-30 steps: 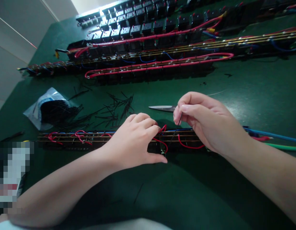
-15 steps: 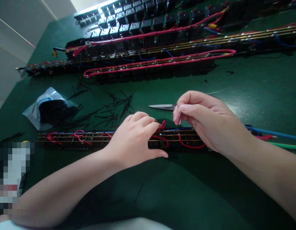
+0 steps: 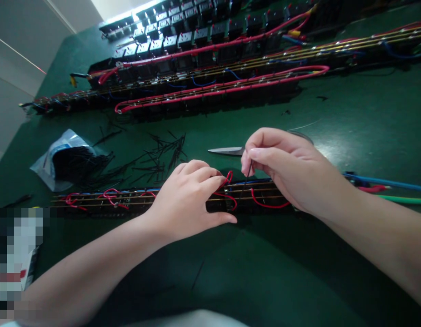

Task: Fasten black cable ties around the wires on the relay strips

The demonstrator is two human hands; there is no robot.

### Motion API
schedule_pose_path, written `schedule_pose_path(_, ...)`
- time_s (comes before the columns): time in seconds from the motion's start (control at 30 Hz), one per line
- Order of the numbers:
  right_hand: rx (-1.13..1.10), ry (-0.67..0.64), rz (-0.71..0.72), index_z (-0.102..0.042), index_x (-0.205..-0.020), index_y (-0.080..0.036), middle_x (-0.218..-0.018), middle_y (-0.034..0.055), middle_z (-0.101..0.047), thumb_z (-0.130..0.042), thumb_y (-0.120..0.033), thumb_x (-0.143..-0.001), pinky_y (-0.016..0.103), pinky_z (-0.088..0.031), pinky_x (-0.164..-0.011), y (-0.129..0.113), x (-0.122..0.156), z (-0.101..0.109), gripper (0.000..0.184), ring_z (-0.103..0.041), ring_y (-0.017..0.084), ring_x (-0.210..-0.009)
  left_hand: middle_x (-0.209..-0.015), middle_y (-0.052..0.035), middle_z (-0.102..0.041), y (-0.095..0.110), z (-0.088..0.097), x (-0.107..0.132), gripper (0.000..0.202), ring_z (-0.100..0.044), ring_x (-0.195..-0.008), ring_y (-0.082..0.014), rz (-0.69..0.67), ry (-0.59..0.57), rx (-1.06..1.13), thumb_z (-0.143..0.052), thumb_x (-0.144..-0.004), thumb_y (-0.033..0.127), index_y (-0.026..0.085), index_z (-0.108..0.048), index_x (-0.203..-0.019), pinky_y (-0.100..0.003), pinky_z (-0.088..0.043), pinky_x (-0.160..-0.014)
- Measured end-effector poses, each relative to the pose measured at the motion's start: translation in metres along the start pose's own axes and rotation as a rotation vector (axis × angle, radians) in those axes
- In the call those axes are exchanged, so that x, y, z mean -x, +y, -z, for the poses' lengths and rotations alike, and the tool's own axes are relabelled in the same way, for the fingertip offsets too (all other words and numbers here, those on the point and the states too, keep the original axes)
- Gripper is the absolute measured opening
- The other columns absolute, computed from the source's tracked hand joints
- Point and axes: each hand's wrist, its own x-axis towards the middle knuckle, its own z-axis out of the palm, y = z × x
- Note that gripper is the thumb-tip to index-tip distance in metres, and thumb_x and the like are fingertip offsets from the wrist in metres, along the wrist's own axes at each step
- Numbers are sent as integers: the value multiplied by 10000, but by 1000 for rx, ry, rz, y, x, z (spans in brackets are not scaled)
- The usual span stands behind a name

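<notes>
A long black power strip (image 3: pixel 265 203), with brass rails and red wires on its upturned side, lies across the table in front of me. My left hand (image 3: pixel 192 197) straddles it, fingers over the far edge and thumb stretched along the near edge, gripping it. Beside those fingertips a red wire loop (image 3: pixel 230 176) sticks up. My right hand (image 3: pixel 277 165) pinches a thin black cable tie (image 3: pixel 247 178) between thumb and index finger. The tie points down to the rails; whether its lower end passes around anything is too dark to tell. Scissors (image 3: pixel 227 151) lie behind the right fingers, partly hidden.
Loose black cable ties (image 3: pixel 162 152) are scattered beyond my left hand, next to an open plastic bag (image 3: pixel 57 163) full of them. More wired strips (image 3: pixel 210 91) lie across the back. Blue and green cables (image 3: pixel 401 200) run off to the right. One tie (image 3: pixel 197 275) lies nearer me.
The view has shifted slightly, so most things sit a little further left. Both hands keep nearly the same pose over the power strip, and the cable tie stays pinched, now slightly steeper.
</notes>
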Motion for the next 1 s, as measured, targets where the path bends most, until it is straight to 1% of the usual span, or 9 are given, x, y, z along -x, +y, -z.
schedule_pose_path(0.13,11,-4,-9,-597,-715,-253,-707,-10,-614,-598,-182,-883,319,-482,-697,0,0,0,183,-584,160,-689,-1172,-135,-717,1,0,-1,587,-588,-1158,-329,-9,-63,-55,-770,-813,629,131,-686,-1114,-514,-513,-998)
schedule_pose_path(0.23,17,-10,9,-610,-722,-251,-696,-9,-609,-593,-167,-887,325,-486,-692,0,0,0,186,-588,160,-681,-1202,-147,-699,3,0,-1,709,-585,-1156,-335,-33,-59,-66,-741,-796,701,120,-662,-1195,-522,-508,-1006)
schedule_pose_path(0.3,19,-10,17,-612,-721,-250,-691,-8,-610,-598,-160,-885,332,-488,-689,1,-1,-1,188,-588,160,-672,-1181,-151,-699,4,-1,-1,766,-591,-1135,-337,-41,-39,-71,-737,-772,739,116,-664,-1211,-524,-506,-1002)
schedule_pose_path(0.43,9,-9,24,-609,-713,-244,-686,-9,-609,-597,-147,-882,329,-490,-687,1,-1,-1,195,-580,152,-655,-1127,-141,-704,6,1,-1,687,-595,-1098,-327,-49,-25,-75,-790,-773,660,106,-690,-1167,-514,-515,-977)
schedule_pose_path(0.57,11,-12,33,-606,-711,-241,-679,-17,-612,-597,-153,-876,315,-487,-685,1,-1,-2,187,-587,146,-657,-1130,-132,-706,7,5,-3,623,-587,-1090,-315,-24,-85,-52,-828,-771,577,116,-688,-1166,-511,-527,-972)
schedule_pose_path(0.67,33,-3,47,-600,-702,-244,-672,-16,-617,-602,-152,-870,317,-475,-679,1,-2,-1,191,-586,151,-659,-1131,-134,-703,7,6,-4,647,-587,-1091,-312,-17,-118,-29,-832,-762,588,118,-678,-1179,-506,-537,-967)
schedule_pose_path(0.73,41,-5,56,-599,-697,-247,-670,-14,-620,-597,-138,-864,319,-469,-669,1,-2,-1,199,-583,152,-656,-1140,-147,-700,7,4,-3,722,-588,-1100,-323,-29,-102,-48,-836,-734,631,109,-664,-1203,-521,-531,-977)
schedule_pose_path(0.8,44,-10,63,-601,-696,-250,-672,-13,-625,-590,-126,-860,321,-468,-662,1,-2,-1,205,-584,155,-659,-1143,-156,-699,8,2,-3,748,-587,-1108,-333,-36,-79,-78,-844,-716,643,108,-658,-1206,-532,-523,-989)
schedule_pose_path(1.0,51,-12,55,-605,-683,-242,-662,-15,-623,-582,-98,-862,308,-476,-661,-1,-2,-1,231,-583,147,-653,-1132,-134,-710,11,-2,-2,584,-598,-1099,-317,36,-29,-64,-819,-774,561,145,-671,-1157,-514,-529,-980)
